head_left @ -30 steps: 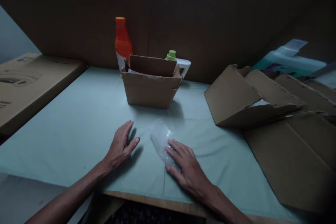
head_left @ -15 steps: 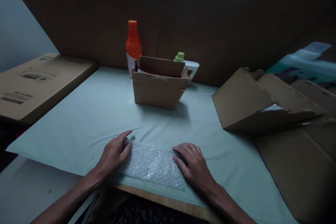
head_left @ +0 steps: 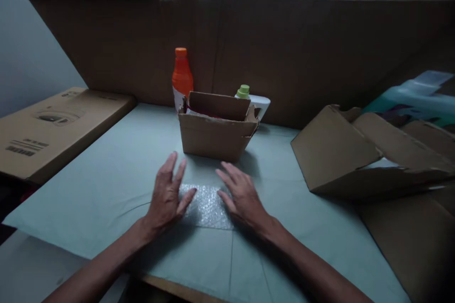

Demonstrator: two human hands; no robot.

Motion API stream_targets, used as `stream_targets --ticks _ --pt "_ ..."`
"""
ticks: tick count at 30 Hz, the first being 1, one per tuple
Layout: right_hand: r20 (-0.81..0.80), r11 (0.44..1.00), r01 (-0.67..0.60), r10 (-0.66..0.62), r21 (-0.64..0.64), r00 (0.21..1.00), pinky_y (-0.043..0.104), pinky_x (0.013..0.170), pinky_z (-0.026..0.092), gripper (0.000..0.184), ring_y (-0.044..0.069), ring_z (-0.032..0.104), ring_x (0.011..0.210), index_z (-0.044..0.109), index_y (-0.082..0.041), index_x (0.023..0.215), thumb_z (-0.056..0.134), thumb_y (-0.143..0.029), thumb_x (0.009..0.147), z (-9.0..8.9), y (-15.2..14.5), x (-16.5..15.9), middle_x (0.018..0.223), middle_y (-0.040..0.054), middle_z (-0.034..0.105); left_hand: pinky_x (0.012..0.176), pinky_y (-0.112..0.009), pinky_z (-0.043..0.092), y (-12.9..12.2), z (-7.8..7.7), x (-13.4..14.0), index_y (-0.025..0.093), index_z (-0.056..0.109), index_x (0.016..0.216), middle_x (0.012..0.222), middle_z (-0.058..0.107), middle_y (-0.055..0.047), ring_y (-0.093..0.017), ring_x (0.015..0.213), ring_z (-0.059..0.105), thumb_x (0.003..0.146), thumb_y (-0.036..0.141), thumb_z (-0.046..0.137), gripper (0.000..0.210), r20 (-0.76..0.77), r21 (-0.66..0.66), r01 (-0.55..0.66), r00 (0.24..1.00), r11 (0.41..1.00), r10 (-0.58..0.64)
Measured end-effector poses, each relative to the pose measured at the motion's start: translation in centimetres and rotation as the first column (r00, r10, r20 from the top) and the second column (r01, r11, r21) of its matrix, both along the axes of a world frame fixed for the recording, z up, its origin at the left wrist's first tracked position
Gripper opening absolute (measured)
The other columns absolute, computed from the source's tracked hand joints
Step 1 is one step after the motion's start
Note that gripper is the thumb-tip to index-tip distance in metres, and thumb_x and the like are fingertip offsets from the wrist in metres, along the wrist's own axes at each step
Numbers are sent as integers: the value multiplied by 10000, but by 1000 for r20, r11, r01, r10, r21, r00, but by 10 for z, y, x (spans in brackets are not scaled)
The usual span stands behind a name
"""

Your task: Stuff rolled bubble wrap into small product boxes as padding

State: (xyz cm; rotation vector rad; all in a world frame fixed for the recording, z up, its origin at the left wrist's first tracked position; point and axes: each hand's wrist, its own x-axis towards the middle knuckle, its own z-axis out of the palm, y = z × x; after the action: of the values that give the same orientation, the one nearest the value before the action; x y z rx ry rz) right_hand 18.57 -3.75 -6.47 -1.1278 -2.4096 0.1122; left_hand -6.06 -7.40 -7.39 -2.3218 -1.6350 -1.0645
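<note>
A sheet of bubble wrap (head_left: 209, 206) lies flat on the pale green cloth, its two ends partly hidden by my hands. My left hand (head_left: 167, 194) hovers over its left end, fingers apart and holding nothing. Over the right end is my right hand (head_left: 243, 194), likewise spread and without anything in it. Just beyond my fingertips stands an open cardboard box (head_left: 216, 137), with something red and white showing inside. Behind the box are an orange bottle (head_left: 182, 75) and a white bottle with a green cap (head_left: 243, 91).
A flat printed carton (head_left: 64, 128) lies at the left. On the right are an opened cardboard box (head_left: 337, 151) and a container of teal liquid (head_left: 412, 97). A tall cardboard panel (head_left: 284, 47) closes off the back of the cloth-covered table (head_left: 117, 170).
Both hands have moved forward and lifted, with fingers spreading. The bubble wrap has shifted away from the table's front edge toward the box. The camera view has tilted up a little.
</note>
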Motion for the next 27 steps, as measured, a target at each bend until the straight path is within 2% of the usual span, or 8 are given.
stream_targets --ticks 4,7,10,13,17,23,25,27 --pt "45 963 -210 220 -171 974 524 1188 356 607 291 369 1489 457 -211 1517 571 -247 922 -16 -9 -42 1591 144 440 1248 -551 225 -8 -20 23 189 113 1621 1657 302 -194 -327 1543 281 1000 419 462 748 -119 -311 210 959 927 -257" --pt "100 970 -135 157 -201 982 527 1210 320 555 298 388 1479 498 -221 1491 582 -347 957 -27 -12 -23 1585 138 456 1261 -577 157 -19 -30 6 166 288 1574 1642 338 -194 -338 1542 282 988 459 486 685 -180 -448 167 945 878 -272" --pt "129 985 22 1 -174 992 555 1175 348 528 330 429 1449 524 -201 1472 530 -417 990 -31 -12 30 1568 155 475 1253 -601 167 -31 -30 -25 236 392 1529 1649 343 -149 -352 1539 284 984 458 497 598 -166 -438 76 972 896 -164" --pt "100 978 161 -148 -136 984 575 1099 410 474 343 498 1387 573 -196 1419 431 -420 1027 -31 -12 72 1503 161 548 1213 -607 279 -38 -30 -48 220 448 1491 1628 376 -159 -373 1504 344 990 435 462 546 -100 -374 -88 994 923 54" --pt "35 979 160 -157 -125 987 546 1042 450 406 322 569 1297 636 -209 1315 436 -409 1023 -25 -10 66 1389 143 640 1173 -624 337 -39 -36 -53 152 553 1356 1541 465 -205 -395 1450 404 937 440 509 511 -50 -323 -242 970 915 238" --pt "-67 982 41 -54 -182 996 487 912 516 177 296 671 1039 696 -200 996 534 -258 954 -15 -21 23 1097 128 747 1111 -620 408 -24 -34 -47 212 648 888 1406 594 -159 -380 1394 461 867 286 537 135 30 -286 -138 988 948 152" --pt "-109 967 23 -52 -254 993 441 829 546 235 264 689 907 678 -204 1131 537 -249 949 -12 -39 23 1043 110 758 1111 -601 411 -10 -26 -41 227 652 890 1343 640 -127 -359 1385 470 855 237 545 113 28 -239 -93 994 967 102" --pt "-151 939 -20 -34 -343 988 416 819 563 456 246 700 897 555 -215 1400 546 -256 946 -7 -62 25 1170 116 744 1117 -577 413 10 -19 -29 230 660 913 1327 652 -116 -344 1380 475 847 206 566 117 5 -203 -43 999 978 45"
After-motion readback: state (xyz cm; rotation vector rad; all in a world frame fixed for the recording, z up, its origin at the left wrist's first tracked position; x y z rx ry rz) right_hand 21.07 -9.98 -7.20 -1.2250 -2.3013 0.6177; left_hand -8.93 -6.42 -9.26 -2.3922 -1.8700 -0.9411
